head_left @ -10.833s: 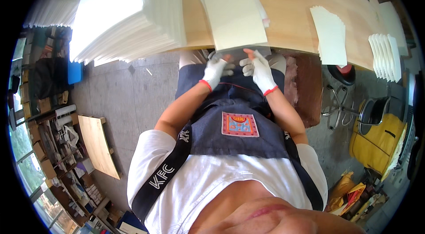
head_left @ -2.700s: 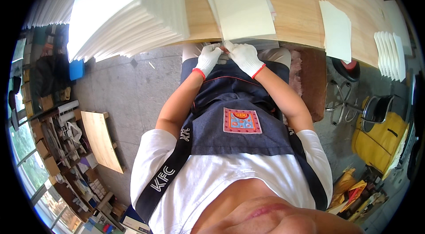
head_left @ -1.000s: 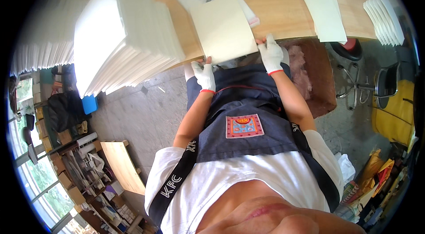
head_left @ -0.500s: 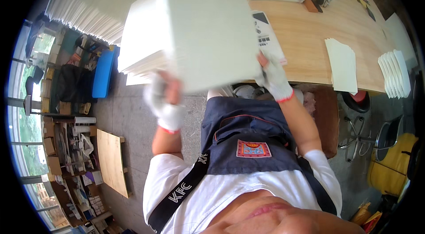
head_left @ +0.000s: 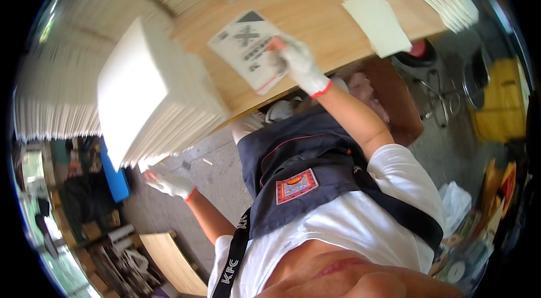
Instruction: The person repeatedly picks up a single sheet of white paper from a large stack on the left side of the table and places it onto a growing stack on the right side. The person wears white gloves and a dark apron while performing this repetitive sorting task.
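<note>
- Pale wooden surface [head_left: 315, 10] with a smooth grain fills the top of the view, and tall stacks of white sheets [head_left: 152, 100] stand at its ten o'clock edge.
- Right hand [head_left: 298, 64], in a white knit glove with a red cuff, has its fingers pressed flat on a printed sheet [head_left: 248, 47] lying near the surface's edge.
- Left hand [head_left: 166, 181], gloved alike, hangs low at eight o'clock under the stack; the blur hides whether its fingers are curled.
- Risk, as I judge it: the printed sheet overhangs slightly and could slip off if dragged; the tall stack might topple if bumped.
- A plain cream sheet [head_left: 377, 24] lies at one o'clock.
</note>
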A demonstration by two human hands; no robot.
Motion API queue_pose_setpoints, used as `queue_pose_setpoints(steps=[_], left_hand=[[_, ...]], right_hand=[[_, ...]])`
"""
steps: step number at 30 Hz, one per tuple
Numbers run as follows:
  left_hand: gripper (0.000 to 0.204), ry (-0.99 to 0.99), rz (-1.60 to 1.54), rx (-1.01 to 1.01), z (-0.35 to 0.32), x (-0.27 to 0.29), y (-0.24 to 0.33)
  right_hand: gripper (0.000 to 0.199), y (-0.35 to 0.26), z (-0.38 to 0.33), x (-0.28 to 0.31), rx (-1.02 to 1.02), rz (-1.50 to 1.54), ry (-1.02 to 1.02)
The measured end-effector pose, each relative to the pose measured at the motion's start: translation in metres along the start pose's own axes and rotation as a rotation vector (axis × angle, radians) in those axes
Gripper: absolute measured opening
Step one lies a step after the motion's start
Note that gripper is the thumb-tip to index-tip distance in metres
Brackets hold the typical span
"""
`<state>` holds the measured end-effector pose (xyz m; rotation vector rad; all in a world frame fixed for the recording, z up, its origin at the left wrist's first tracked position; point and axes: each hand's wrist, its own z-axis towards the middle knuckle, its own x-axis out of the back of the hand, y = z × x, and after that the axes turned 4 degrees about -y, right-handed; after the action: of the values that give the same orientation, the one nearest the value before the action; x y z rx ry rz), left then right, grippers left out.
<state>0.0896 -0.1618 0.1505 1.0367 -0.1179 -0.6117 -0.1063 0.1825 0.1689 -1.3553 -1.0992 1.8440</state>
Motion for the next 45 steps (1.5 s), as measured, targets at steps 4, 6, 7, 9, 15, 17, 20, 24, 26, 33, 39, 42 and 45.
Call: queue_pose_setpoints(steps=[4, 6, 7, 9, 15, 17, 20, 24, 26, 33, 39, 42, 45], left_hand=[[0.019, 0.026, 0.115, 0.442, -0.096, 0.016, -0.068], [0.017, -0.160, 0.136, 0.568, -0.134, -0.006, -0.071], [0.017, -0.284, 0.179, 0.551, -0.147, -0.016, -0.080], [0.016, -0.493, 0.234, 0.522, -0.165, -0.042, -0.076], [0.013, -0.948, 0.353, 0.135, -0.153, -0.125, -0.031], [0.013, -0.979, 0.333, 0.106, -0.147, -0.146, -0.024], [0.016, -1.022, 0.317, -0.049, -0.138, -0.181, -0.029], [0.021, -1.200, 0.699, -0.291, -0.123, -0.216, -0.040], [0.023, -1.284, 0.883, -0.325, -0.119, -0.226, -0.046], [0.029, -1.355, 1.209, -0.410, -0.113, -0.250, -0.066], [0.024, -1.314, 0.987, -0.304, -0.101, -0.235, -0.080], [0.022, -1.278, 0.845, -0.263, -0.098, -0.230, -0.086], [0.023, -1.287, 0.858, -0.222, -0.100, -0.231, -0.089]], right_hand=[[0.017, 0.015, -0.055, 0.160, 0.136, -0.212, 0.875], [0.020, 0.009, -0.076, 0.241, 0.159, -0.223, 1.167], [0.021, 0.002, -0.085, 0.278, 0.039, -0.227, 1.269], [0.024, -0.011, -0.094, 0.317, -0.175, -0.137, 1.202], [0.035, -0.029, -0.087, 0.361, -0.308, -0.040, 0.925], [0.031, -0.038, -0.084, 0.342, -0.365, -0.158, 0.990], [0.021, -0.039, -0.085, 0.346, -0.395, -0.149, 1.013], [0.027, -0.046, -0.081, 0.368, -0.443, -0.183, 0.924], [0.027, -0.052, -0.079, 0.363, -0.407, -0.159, 0.915], [0.028, -0.042, -0.080, 0.365, -0.495, -0.224, 0.929], [0.023, -0.057, -0.063, 0.347, -0.249, 0.320, 0.933], [0.012, -0.057, -0.054, 0.358, -0.178, 0.251, 0.819], [0.014, -0.063, -0.047, 0.371, -0.100, 0.087, 0.728]])
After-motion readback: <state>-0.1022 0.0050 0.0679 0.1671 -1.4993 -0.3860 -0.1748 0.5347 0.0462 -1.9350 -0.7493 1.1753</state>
